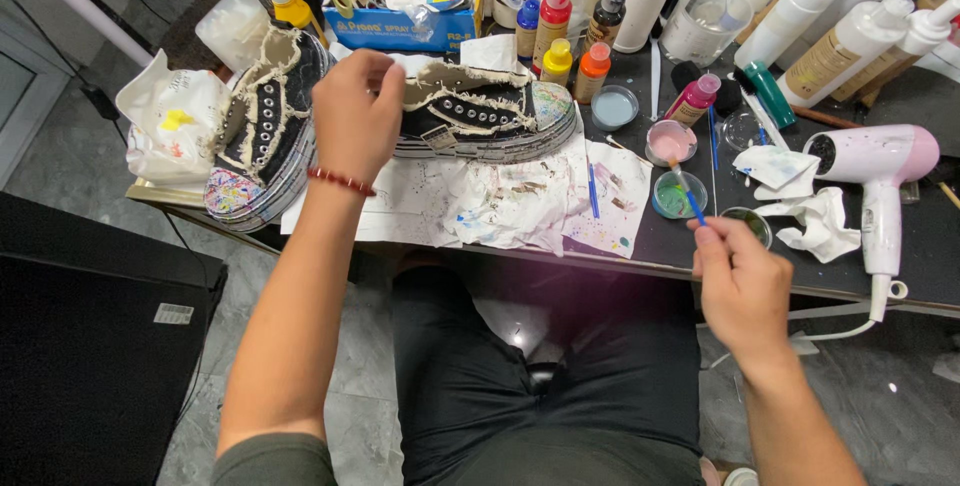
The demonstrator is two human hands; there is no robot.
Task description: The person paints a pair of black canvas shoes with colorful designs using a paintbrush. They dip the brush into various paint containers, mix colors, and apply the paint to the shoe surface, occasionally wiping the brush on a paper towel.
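Hands first: left hand (355,111) pinching the frayed collar of a black sneaker (490,114) lying long axis left-to-right on stained paper (500,201); right hand (738,281) clenched on a blue paintbrush (684,189), bristles in the green paint dish (677,196). Sneaker up and left of the brush, nearer the left hand. Second sneaker (265,126) at the counter (900,256) edge, pink hairdryer (880,171) far right.

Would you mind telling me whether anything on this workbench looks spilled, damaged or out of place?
The black shoe under the left hand has frayed, ragged canvas edges, as does the second shoe, which overhangs the table's edge. Paint splotches stain the paper sheets. Crumpled tissues lie beside the hair dryer.
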